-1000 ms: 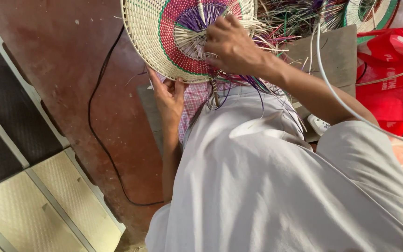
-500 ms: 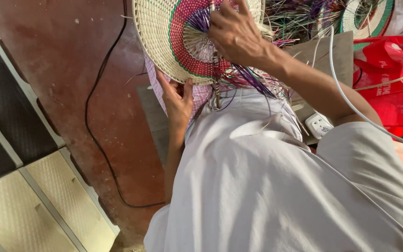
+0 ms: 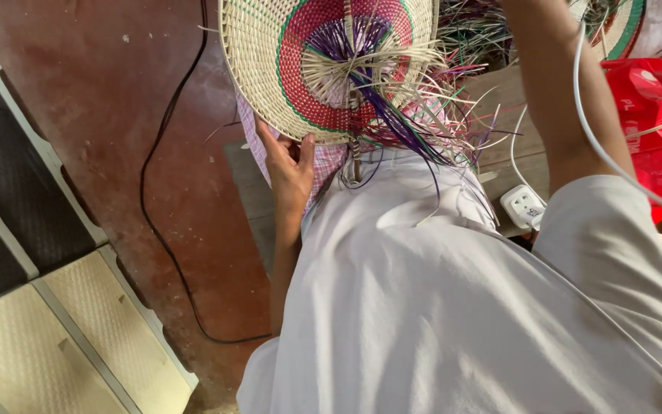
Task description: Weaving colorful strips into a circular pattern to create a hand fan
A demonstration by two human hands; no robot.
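Observation:
A round woven fan (image 3: 323, 65) with a cream rim, a green ring, a red band and a purple centre rests above my lap. Loose cream, purple and green strands (image 3: 423, 115) stick out from its right side. My left hand (image 3: 289, 165) holds the fan's lower edge from beneath, thumb on the rim. My right forearm (image 3: 553, 92) reaches up past the top edge of the frame, so my right hand is hidden. I wear a white shirt (image 3: 453, 307).
A black cable (image 3: 151, 207) curls over the reddish-brown floor (image 3: 101, 92). Cream and black mats (image 3: 47, 307) lie at the left. At the right sit a red plastic bag (image 3: 657, 130), a white power socket (image 3: 524, 205), a white cord (image 3: 599, 138) and another woven fan (image 3: 622, 23).
My right hand has lifted off the fan's centre and risen out of the top of the frame. The loose strands now spread free. My left hand keeps its hold.

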